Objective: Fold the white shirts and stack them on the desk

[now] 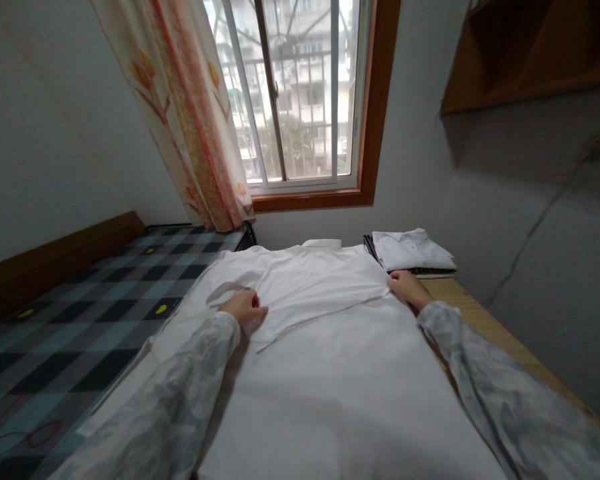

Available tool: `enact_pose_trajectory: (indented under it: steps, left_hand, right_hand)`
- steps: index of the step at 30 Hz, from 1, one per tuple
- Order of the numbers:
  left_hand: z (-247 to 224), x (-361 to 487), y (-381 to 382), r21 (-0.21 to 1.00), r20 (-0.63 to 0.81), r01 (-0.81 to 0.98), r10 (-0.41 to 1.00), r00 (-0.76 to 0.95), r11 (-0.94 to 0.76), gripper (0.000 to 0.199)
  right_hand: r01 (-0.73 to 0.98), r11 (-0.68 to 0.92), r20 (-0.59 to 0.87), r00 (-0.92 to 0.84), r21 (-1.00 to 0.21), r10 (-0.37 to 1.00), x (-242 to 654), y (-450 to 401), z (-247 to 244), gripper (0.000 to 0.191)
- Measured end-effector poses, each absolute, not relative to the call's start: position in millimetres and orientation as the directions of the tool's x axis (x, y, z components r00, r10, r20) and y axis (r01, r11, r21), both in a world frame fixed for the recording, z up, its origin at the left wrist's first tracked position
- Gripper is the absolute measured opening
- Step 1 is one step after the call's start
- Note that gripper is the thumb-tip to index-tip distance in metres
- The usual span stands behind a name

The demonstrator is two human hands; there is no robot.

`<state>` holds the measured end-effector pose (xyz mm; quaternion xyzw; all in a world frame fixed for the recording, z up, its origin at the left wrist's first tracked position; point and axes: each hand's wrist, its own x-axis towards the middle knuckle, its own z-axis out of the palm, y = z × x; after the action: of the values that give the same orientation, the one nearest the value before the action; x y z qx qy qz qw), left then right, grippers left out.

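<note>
A white shirt point(320, 373) lies spread over the surface before me, its collar at the far end. Across its upper part runs a loose folded layer with a slanting edge. My left hand point(245, 310) is on the left side of that layer, fingers closed on the white cloth. At the layer's right end, my right hand point(409, 288) pinches the shirt's edge between thumb and fingers. Both forearms are in patterned grey sleeves; the left one lies over the shirt's left part.
Folded clothes point(413, 250) are stacked at the back right on a wooden tabletop point(500, 333). To the left is a bed with a checked cover point(100, 313). A curtain point(185, 113) hangs beside the window, and a wooden shelf point(540, 60) juts out at upper right.
</note>
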<state>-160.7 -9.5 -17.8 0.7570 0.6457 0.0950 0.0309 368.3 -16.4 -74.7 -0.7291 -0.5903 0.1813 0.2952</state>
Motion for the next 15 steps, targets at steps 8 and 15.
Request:
enact_pose_trajectory:
  steps: [8,15]
  left_hand:
    - [-24.3,-127.7,-17.6,-0.009,0.228,0.997,0.971,0.070,-0.070,0.051]
    - [-19.8,-133.8,-21.7,-0.002,0.280,0.992,0.953,0.119,-0.123,0.040]
  right_hand:
    - [0.863,-0.227,0.147,0.323,-0.451,0.935,350.1,-17.2,-62.8,0.042]
    - [0.940,-0.206,0.309,0.288,-0.272,0.906,334.9,-39.4,-74.4,0.031]
